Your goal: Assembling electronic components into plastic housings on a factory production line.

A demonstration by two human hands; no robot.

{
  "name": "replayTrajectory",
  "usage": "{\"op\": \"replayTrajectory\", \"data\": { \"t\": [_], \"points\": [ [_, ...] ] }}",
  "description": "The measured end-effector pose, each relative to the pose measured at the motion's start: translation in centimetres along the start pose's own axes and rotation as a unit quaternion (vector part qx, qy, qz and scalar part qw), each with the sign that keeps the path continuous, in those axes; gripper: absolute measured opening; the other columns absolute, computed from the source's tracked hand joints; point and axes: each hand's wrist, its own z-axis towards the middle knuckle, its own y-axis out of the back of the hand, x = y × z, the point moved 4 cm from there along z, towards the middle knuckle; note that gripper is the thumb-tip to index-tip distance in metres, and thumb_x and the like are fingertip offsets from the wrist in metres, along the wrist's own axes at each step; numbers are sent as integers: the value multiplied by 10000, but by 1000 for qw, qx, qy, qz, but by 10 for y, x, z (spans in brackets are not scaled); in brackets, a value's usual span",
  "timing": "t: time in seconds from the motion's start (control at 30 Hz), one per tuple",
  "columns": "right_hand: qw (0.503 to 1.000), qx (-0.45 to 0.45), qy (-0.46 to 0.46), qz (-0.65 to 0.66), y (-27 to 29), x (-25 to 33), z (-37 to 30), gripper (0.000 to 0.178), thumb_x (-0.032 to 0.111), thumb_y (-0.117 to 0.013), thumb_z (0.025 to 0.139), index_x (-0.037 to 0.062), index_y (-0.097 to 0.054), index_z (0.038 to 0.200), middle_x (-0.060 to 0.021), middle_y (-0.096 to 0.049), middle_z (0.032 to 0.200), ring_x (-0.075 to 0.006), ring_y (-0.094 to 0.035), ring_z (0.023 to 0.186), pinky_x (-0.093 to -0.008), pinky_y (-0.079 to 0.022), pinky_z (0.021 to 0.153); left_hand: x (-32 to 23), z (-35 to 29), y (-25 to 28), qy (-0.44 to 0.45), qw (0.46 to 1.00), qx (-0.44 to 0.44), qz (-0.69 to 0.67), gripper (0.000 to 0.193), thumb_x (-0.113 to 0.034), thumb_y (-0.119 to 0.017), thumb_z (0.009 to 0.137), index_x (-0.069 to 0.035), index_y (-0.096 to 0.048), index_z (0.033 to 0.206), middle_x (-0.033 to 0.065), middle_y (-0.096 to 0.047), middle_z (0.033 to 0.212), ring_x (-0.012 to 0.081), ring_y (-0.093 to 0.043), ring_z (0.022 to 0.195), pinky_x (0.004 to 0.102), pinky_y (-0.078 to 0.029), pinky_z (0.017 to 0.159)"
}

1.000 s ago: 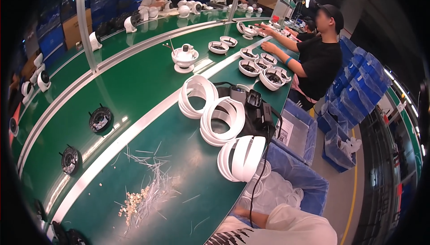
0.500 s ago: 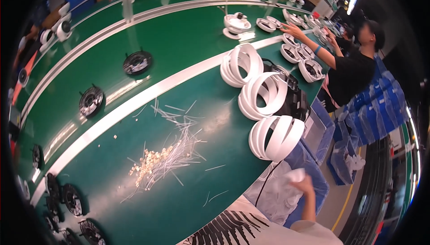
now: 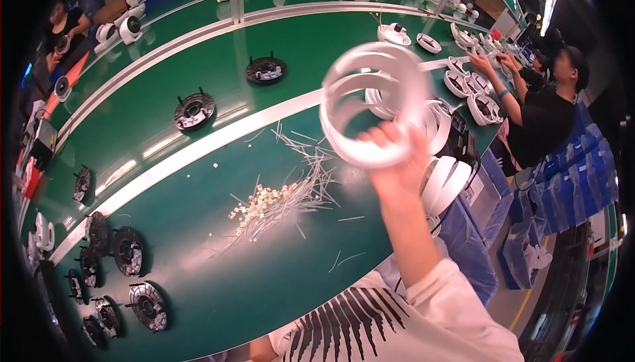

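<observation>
1 green bench (image 3: 198,229), white rings (image 3: 354,151) held above it.
The right hand (image 3: 400,150) grasps the rings, apparently carrying them; setting them down would call for level lowering. The left hand is out of view: cannot tell.

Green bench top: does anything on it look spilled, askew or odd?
Yes: small cream pieces and pale strips lie in a loose, straggling heap on the bench, which looks untidy; whether spilled, I cannot tell. The white rings in the right hand are blurred, so damage is unclear.
</observation>
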Motion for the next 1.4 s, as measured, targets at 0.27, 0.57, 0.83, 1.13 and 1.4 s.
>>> {"op": "replayTrajectory", "data": {
  "t": [0.27, 0.57, 0.83, 1.13, 1.4],
  "points": [
    [980, -176, 93, 3, 145, 11, 85, 159, 132, -521, 683, 56, -473, 815, -31, -468, 628, -184, -460, 581, -341, -426, 691, -15, 14, 6, -13, 999, -35, 29, 377, -272, -470, 856, 30, -507, 1079, 300, -498, 1057, 330, -514, 984, 412, -421, 769],
    [791, -369, 241, -424, 144, 13, 59, 749, 146, -555, 748, -77, -116, 1313, -234, -140, 1377, -300, -146, 1290, -312, -127, 1041, -116, 49, 9, -104, 987, -60, 104, 380, -274, -469, 857, 28, -505, 1085, 302, -492, 1073, 331, -508, 1001, 416, -417, 782],
    [835, -228, 168, -472, 68, -9, -5, 725, 92, -469, 814, -35, 16, 1338, -172, 18, 1417, -250, 2, 1315, -328, -48, 1047, -129, -6, 35, -322, 938, 24, 128, 404, -275, -463, 866, -6, -442, 1166, 241, -446, 1174, 296, -440, 1096, 385, -359, 879],
    [637, 161, 180, -732, 21, -4, -153, 717, 137, -644, 684, 8, -252, 1271, -251, -256, 1327, -444, -172, 1245, -549, -138, 986, -338, -89, 219, -654, 755, 27, 33, 281, -189, -532, 812, 27, -560, 989, 86, -595, 934, 132, -552, 873, 258, -427, 795],
    [545, 109, 144, -819, 40, -7, -162, 740, 166, -650, 626, -49, -285, 1233, -318, -342, 1225, -512, -293, 1146, -552, -237, 941, -640, 6, 299, -596, 631, -490, 82, 371, -316, -535, 763, -1, -574, 954, 184, -591, 927, 331, -550, 905, 373, -431, 823]
  ]
}}
